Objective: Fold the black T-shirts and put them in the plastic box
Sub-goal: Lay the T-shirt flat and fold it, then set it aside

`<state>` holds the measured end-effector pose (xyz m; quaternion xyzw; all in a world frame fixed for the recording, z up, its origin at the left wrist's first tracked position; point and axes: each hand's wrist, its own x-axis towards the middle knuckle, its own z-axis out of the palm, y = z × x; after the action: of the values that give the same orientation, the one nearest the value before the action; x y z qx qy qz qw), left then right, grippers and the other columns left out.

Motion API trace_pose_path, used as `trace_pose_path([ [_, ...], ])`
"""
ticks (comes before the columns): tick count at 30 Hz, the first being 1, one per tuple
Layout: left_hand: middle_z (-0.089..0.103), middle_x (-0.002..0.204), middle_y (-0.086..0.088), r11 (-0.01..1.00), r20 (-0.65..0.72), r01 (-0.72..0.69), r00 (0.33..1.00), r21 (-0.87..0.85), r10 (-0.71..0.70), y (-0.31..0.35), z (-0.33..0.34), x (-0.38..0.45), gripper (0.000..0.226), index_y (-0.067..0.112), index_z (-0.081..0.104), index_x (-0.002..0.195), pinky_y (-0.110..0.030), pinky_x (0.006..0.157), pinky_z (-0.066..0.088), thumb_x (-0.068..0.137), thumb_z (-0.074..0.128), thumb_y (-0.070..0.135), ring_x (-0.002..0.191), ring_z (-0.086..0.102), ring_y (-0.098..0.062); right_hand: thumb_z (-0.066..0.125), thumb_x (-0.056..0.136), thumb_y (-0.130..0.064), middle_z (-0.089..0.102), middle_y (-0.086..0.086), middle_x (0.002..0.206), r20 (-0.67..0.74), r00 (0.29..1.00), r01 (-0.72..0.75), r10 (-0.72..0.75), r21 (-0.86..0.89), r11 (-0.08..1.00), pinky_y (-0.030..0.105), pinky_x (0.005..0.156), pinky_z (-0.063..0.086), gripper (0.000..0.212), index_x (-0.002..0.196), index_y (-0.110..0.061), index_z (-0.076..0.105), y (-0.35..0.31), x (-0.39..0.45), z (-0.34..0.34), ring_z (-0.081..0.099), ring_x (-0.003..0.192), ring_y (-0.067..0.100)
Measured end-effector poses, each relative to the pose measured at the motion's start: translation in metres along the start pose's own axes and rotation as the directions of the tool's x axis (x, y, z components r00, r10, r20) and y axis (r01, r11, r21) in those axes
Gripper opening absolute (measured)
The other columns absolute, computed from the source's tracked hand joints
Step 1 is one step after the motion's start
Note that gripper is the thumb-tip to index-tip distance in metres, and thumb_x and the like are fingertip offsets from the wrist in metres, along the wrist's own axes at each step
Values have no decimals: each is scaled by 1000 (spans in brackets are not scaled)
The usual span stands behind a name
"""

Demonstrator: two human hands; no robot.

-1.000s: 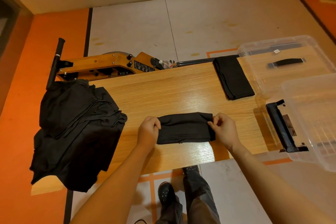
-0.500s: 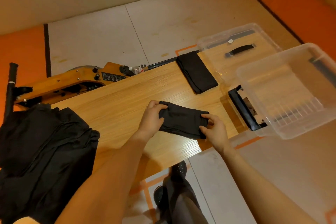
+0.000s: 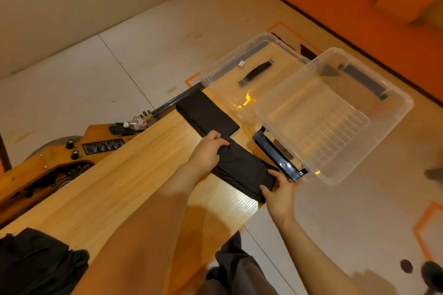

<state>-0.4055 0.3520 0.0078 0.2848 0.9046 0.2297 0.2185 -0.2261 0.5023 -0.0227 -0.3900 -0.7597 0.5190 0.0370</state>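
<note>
A folded black T-shirt (image 3: 242,170) hangs just above the wooden table (image 3: 124,182) between my two hands. My left hand (image 3: 207,151) grips its far end, and my right hand (image 3: 279,193) pinches its near end by the table's right edge. Another folded black T-shirt (image 3: 207,114) lies flat on the table just beyond my left hand. The clear plastic box (image 3: 335,112) sits to the right with nothing in it, a black handle (image 3: 275,155) at its near end. A heap of unfolded black T-shirts (image 3: 36,263) lies at the lower left.
The box's clear lid (image 3: 254,64) with a black handle lies behind the box. An orange machine (image 3: 60,158) with knobs and a small bottle (image 3: 135,124) stands behind the table. My legs and shoes show below the table's edge.
Both hands lifted the folded T-shirt and carried it right, toward the plastic box and the other folded shirt. My view swung right, so the box now sits nearer the middle.
</note>
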Motion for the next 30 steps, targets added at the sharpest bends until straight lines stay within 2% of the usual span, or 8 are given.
trace_pose_path([
  [4,42,128,-3,998,52,-47,998,42,44,6,0,19,53,16,57,131,-21,92,39,85,52,-10,114,46,-21,74,80,0,63,10,116,-65,997,-37,37,-7,999,46,95,54,52,128,-13,60,6,-2,5,63,101,26],
  [7,42,129,-3,995,76,-81,994,50,77,9,1,27,53,17,56,132,-17,91,35,86,54,-9,116,45,-20,73,83,-1,52,7,120,-112,991,-67,68,12,998,31,101,47,50,130,-12,59,7,-9,4,55,100,17],
  [8,41,130,-3,995,84,-87,993,48,82,10,2,29,53,18,55,133,-16,92,34,86,55,-8,117,45,-20,73,83,-1,50,6,120,-127,989,-70,72,19,997,30,100,46,50,130,-12,58,8,-12,3,53,99,15],
  [11,40,136,-3,992,124,-108,987,67,99,11,4,30,54,20,50,138,-22,99,35,89,57,0,124,42,-21,74,83,-3,49,4,124,-165,982,-86,90,28,996,42,103,47,50,129,-13,59,12,-18,6,55,110,20],
  [13,39,142,-4,987,157,-113,983,112,95,8,6,30,56,23,46,141,-29,105,36,90,57,4,129,39,-23,74,83,-3,49,5,126,-179,977,-112,118,44,993,45,105,46,50,130,-14,59,14,-23,7,53,117,23],
  [19,36,149,-2,952,185,-141,978,272,92,-4,14,26,58,29,36,146,-39,106,37,93,57,17,134,33,-25,73,85,-4,49,11,133,-224,963,-137,151,76,988,45,107,45,51,132,-13,57,16,-31,10,51,120,24],
  [30,33,149,-4,941,133,-111,989,319,71,-13,20,20,56,34,34,147,-42,108,33,96,54,22,136,28,-27,74,85,-6,47,10,137,-235,959,-148,159,63,987,48,107,45,53,134,-15,56,19,-30,14,49,126,26],
])
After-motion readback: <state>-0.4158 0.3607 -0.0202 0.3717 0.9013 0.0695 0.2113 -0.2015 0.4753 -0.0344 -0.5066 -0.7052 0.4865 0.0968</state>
